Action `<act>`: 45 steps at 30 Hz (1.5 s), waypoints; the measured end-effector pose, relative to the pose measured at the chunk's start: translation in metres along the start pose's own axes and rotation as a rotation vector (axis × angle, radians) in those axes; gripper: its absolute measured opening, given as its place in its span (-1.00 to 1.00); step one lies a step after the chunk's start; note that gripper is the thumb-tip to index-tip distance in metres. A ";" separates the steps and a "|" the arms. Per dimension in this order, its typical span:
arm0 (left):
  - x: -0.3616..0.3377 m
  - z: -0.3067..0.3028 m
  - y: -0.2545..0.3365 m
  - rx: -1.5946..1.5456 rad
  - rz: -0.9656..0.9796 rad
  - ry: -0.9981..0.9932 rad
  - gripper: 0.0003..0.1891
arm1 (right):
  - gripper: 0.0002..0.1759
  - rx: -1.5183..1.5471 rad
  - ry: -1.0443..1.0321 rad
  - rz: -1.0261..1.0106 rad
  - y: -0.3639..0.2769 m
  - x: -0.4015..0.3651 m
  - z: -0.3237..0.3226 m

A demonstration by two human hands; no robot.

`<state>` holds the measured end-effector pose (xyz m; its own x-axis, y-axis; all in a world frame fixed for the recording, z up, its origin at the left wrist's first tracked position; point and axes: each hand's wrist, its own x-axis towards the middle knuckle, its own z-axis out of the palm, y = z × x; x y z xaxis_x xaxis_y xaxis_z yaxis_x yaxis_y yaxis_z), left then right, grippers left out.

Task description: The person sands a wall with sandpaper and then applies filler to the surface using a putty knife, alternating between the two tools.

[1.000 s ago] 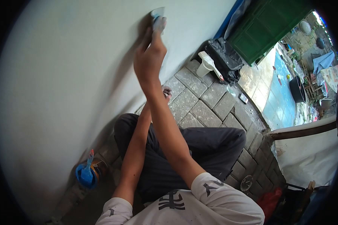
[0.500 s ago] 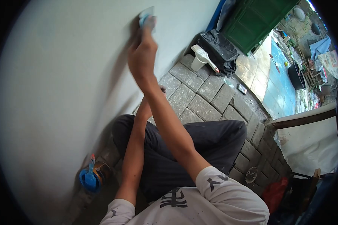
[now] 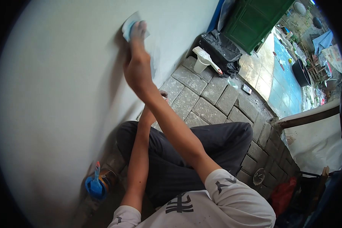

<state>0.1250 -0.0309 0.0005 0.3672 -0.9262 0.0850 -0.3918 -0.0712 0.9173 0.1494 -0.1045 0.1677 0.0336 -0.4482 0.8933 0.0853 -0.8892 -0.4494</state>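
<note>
My right hand (image 3: 138, 66) is raised against the white wall (image 3: 72, 76), its fingers pressed on a flat pale tool with a light blue middle (image 3: 130, 29). The tool lies on the wall surface; motion blur softens its outline. A greyish smudge (image 3: 153, 62) marks the wall just right of this hand. Lower down, my left hand (image 3: 163, 95) sits behind the right forearm, near the base of the wall. Only some of its fingertips show beyond the forearm.
A blue paint-stained can (image 3: 95, 188) with a brush (image 3: 97, 171) stands at the wall's foot. On the paving (image 3: 200, 106) are a white dipper (image 3: 202, 64), a black plastic-covered box (image 3: 224, 47) and a small pack (image 3: 246, 89). Beyond are a green door (image 3: 250, 24) and black tub (image 3: 301, 72).
My right hand and the pale tool have moved left and slightly down across the wall. The tool's face has turned more into view. My left hand stays low behind the right forearm.
</note>
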 end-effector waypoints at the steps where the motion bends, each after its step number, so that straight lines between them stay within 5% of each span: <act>1: 0.002 0.001 0.003 -0.015 -0.043 -0.008 -0.68 | -0.44 -0.085 -0.008 -0.133 -0.003 0.002 -0.007; 3: -0.001 0.006 -0.003 0.002 -0.078 -0.035 -0.65 | -0.38 0.291 -0.249 0.551 0.008 0.007 -0.020; 4: -0.004 0.009 -0.009 0.030 0.013 0.010 -0.70 | -0.36 0.136 -0.056 0.310 0.018 0.005 -0.008; 8: 0.005 0.015 -0.048 0.131 0.115 0.034 -0.72 | -0.38 0.051 -0.080 -0.057 0.020 -0.005 -0.012; 9: 0.003 0.017 -0.041 0.258 0.134 0.043 -0.72 | -0.35 0.343 -0.190 0.416 0.021 -0.004 -0.017; 10: 0.002 0.011 -0.032 0.146 0.043 -0.085 -0.71 | -0.33 0.207 -0.118 0.329 0.029 -0.006 -0.010; 14: 0.001 0.006 -0.017 0.101 0.112 -0.061 -0.71 | -0.29 0.048 -0.090 -0.004 0.015 -0.011 -0.011; 15: 0.000 0.006 -0.013 0.081 0.066 -0.064 -0.72 | -0.27 0.242 -0.162 0.280 0.020 -0.011 -0.014; 17: -0.005 0.007 -0.005 0.062 0.016 -0.072 -0.73 | -0.27 0.224 -0.051 0.423 0.026 -0.008 -0.006; 19: -0.005 0.001 0.008 0.051 -0.060 -0.107 -0.69 | -0.37 0.082 -0.074 0.056 0.009 -0.016 -0.010; 21: -0.002 0.007 -0.008 0.068 0.057 -0.066 -0.67 | -0.40 0.094 -0.119 0.056 0.009 -0.015 -0.007; 24: -0.002 0.007 0.000 0.070 -0.050 -0.093 -0.65 | -0.38 0.279 0.001 0.418 0.013 -0.016 0.003; 25: -0.002 0.007 -0.003 0.104 -0.003 -0.089 -0.62 | -0.41 0.058 0.016 0.114 0.006 -0.018 0.003; 27: 0.003 0.007 -0.004 0.138 0.053 -0.087 -0.60 | -0.42 0.159 -0.036 0.088 0.003 -0.019 -0.003; 29: -0.001 0.009 -0.001 0.133 0.031 -0.093 -0.56 | -0.41 0.311 0.034 0.493 0.012 -0.010 -0.001; 30: -0.001 0.011 -0.007 0.129 0.104 -0.056 -0.55 | -0.42 0.054 0.095 0.336 0.014 -0.008 0.003; 33: 0.001 0.010 -0.016 0.167 0.127 -0.081 -0.56 | -0.44 0.021 0.000 0.047 0.014 -0.019 0.000; 37: 0.002 0.011 -0.011 0.102 0.091 -0.105 -0.56 | -0.37 0.172 -0.010 0.393 0.014 -0.019 0.002; 38: 0.000 0.010 -0.010 0.121 0.065 -0.106 -0.57 | -0.37 -0.060 0.005 0.011 0.012 -0.019 -0.005; 39: 0.002 0.010 -0.010 0.137 0.042 -0.105 -0.58 | -0.37 -0.060 0.010 0.006 0.014 -0.016 -0.003; 41: -0.001 0.013 -0.014 0.140 0.113 -0.100 -0.59 | -0.36 0.307 -0.011 0.448 0.017 -0.017 -0.002; 45: 0.003 0.008 -0.009 0.142 0.104 -0.096 -0.60 | -0.36 0.092 -0.055 0.098 0.009 -0.022 -0.006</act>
<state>0.1231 -0.0363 -0.0110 0.2390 -0.9620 0.1322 -0.5405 -0.0187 0.8411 0.1433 -0.1030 0.1439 0.1004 -0.5244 0.8455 0.1699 -0.8283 -0.5339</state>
